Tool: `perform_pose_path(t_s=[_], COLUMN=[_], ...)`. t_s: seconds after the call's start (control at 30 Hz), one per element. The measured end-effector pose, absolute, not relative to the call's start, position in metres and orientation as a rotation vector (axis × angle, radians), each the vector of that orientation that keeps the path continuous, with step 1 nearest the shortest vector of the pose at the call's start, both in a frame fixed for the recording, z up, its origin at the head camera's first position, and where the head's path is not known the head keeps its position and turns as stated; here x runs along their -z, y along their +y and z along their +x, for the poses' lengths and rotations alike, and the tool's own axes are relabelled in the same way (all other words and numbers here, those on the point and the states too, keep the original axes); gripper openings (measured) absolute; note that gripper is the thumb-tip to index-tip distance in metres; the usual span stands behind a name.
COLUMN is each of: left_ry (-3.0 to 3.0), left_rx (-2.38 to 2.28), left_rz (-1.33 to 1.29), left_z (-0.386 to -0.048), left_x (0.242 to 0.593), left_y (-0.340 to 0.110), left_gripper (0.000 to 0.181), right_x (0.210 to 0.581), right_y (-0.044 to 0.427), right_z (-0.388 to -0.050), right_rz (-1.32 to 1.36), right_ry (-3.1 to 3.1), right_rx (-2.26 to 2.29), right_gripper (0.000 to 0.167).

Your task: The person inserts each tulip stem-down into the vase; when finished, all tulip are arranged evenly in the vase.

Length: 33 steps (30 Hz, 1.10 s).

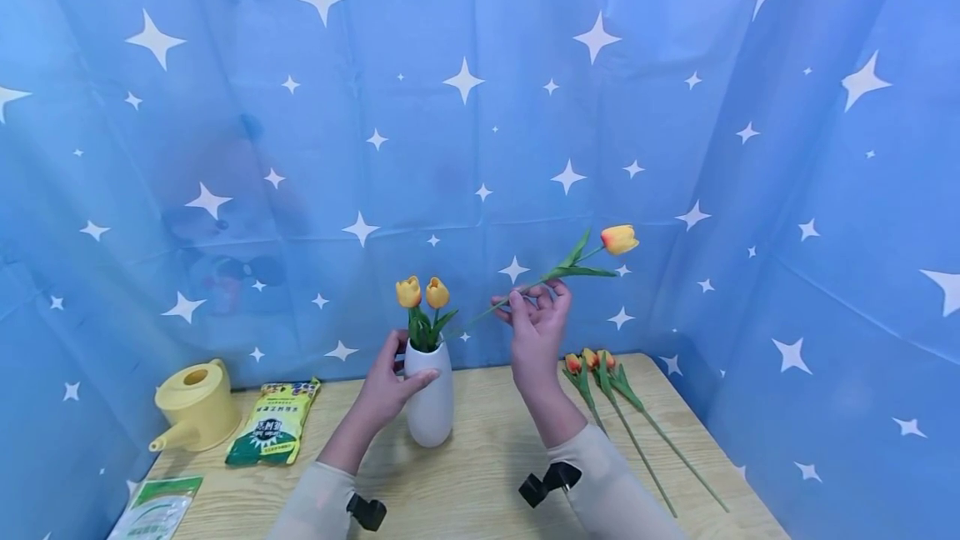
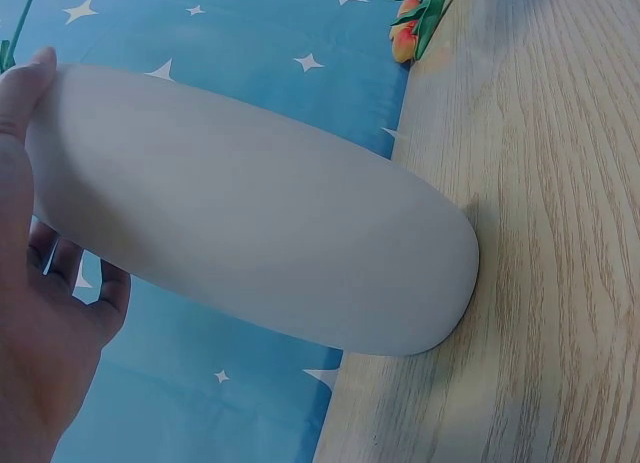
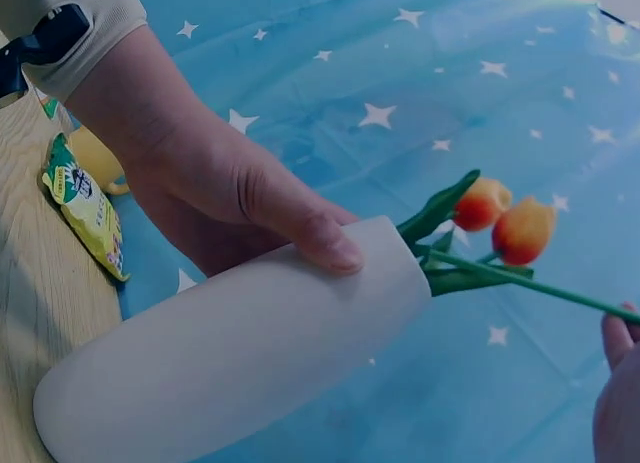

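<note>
A white vase point(image 1: 431, 407) stands on the wooden table, with two yellow tulips point(image 1: 408, 292) and their green leaves rising from its mouth. My left hand point(image 1: 385, 390) grips the vase near its top, thumb across the front and fingers behind. Between thumb and fingers, my right hand point(image 1: 540, 332) pinches the stem of another tulip point(image 1: 619, 239), whose yellow-orange bloom points up to the right. That stem slants down to the vase mouth point(image 3: 410, 253); whether its tip is inside I cannot tell, as leaves cover it.
Several orange-yellow tulips point(image 1: 592, 361) lie on the table point(image 1: 480, 473) right of my right arm. At the left are a yellow watering can point(image 1: 198, 411), a yellow-green bag point(image 1: 273, 423) and a green-white packet point(image 1: 159, 511). A blue star-patterned curtain point(image 1: 480, 148) hangs behind the table.
</note>
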State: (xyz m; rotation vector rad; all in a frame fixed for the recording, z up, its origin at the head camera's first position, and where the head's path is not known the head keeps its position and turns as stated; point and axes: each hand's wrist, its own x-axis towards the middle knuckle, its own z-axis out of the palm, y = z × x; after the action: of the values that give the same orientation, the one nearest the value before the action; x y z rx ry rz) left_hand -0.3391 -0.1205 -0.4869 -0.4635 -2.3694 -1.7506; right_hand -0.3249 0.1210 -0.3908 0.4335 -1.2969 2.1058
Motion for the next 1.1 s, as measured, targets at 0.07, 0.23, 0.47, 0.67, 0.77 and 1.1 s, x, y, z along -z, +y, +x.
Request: perform_pose_path(t_s=[0.07, 0.23, 0.47, 0.67, 0.77, 1.1], left_ry=[-2.37, -2.38, -2.39, -2.382, -2.38, -2.386], left_rx=[1.746, 1.754, 1.756, 1.763, 1.768, 1.779], left_rz=[-0.466, -0.458, -0.44, -0.447, -0.443, -0.43], left_z=[-0.339, -0.339, -0.339, -0.339, -0.339, -0.338], left_x=[0.486, 0.486, 0.486, 0.486, 0.485, 0.484], left_y=[-0.12, -0.12, -0.12, -0.12, -0.12, -0.119], left_gripper=[0.07, 0.071, 0.072, 0.071, 0.071, 0.072], right_x=[0.39, 0.388, 0.386, 0.384, 0.383, 0.379], right_y=[0.119, 0.116, 0.111, 0.106, 0.103, 0.097], right_z=[-0.326, -0.327, -0.328, -0.329, -0.329, -0.33], right_rz=[0.44, 0.499, 0.621, 0.655, 0.647, 0.671], right_ry=[-1.297, -1.368, -1.528, -1.616, -1.646, -1.748], right_rx=[-2.094, -2.022, -1.849, -1.787, -1.787, -1.704], right_gripper=[0.044, 0.041, 0.033, 0.035, 0.033, 0.04])
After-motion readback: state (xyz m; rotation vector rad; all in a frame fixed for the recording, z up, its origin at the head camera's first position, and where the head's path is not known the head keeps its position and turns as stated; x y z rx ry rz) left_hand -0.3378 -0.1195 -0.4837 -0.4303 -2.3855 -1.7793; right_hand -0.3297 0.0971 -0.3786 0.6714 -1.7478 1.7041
